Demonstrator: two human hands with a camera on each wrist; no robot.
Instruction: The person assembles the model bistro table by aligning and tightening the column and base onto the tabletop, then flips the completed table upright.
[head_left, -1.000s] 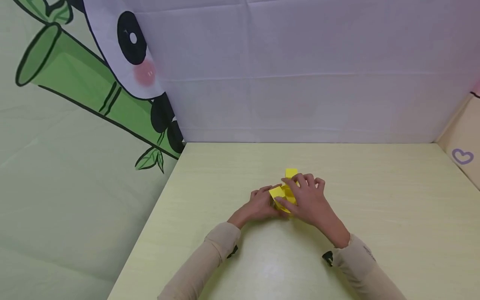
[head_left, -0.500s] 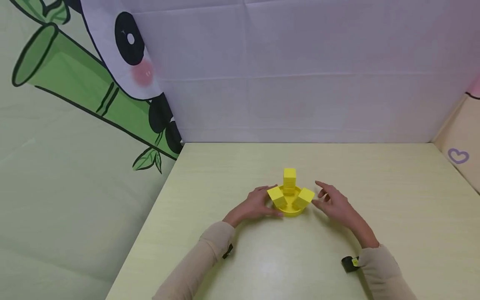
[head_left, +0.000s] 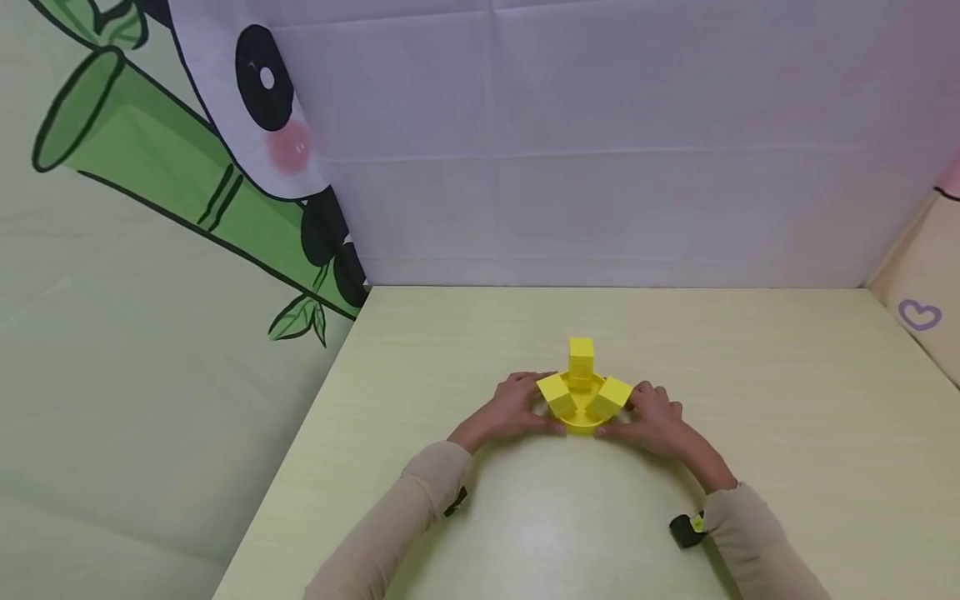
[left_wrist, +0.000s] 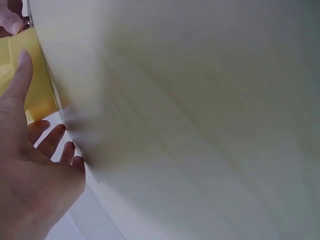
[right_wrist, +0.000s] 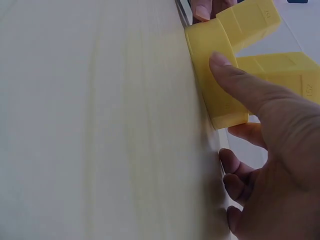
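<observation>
A yellow plastic piece (head_left: 581, 410), with a round base and three block-shaped arms slanting up and outward, stands upright on the table. My left hand (head_left: 512, 408) grips the base from the left, thumb at the front and fingers reaching round behind. On the opposite side my right hand (head_left: 654, 421) holds it likewise. In the right wrist view, the thumb (right_wrist: 235, 75) lies along the base's yellow wall (right_wrist: 205, 52), below the arms, with small raised marks on one block. The left wrist view shows the left thumb (left_wrist: 20, 75) against the same wall, near the tabletop.
The pale wooden table (head_left: 750, 358) meets a whitish cloth backdrop (head_left: 600, 167) at its far edge. A green printed cloth (head_left: 165, 158) hangs at the left. Dark wrist cameras (head_left: 686, 530) sit under the beige sleeves (head_left: 761, 533).
One second ago my right hand covered the piece from above; half a second ago it was off to the right. Now it grips the base's right side. The left hand stays.
</observation>
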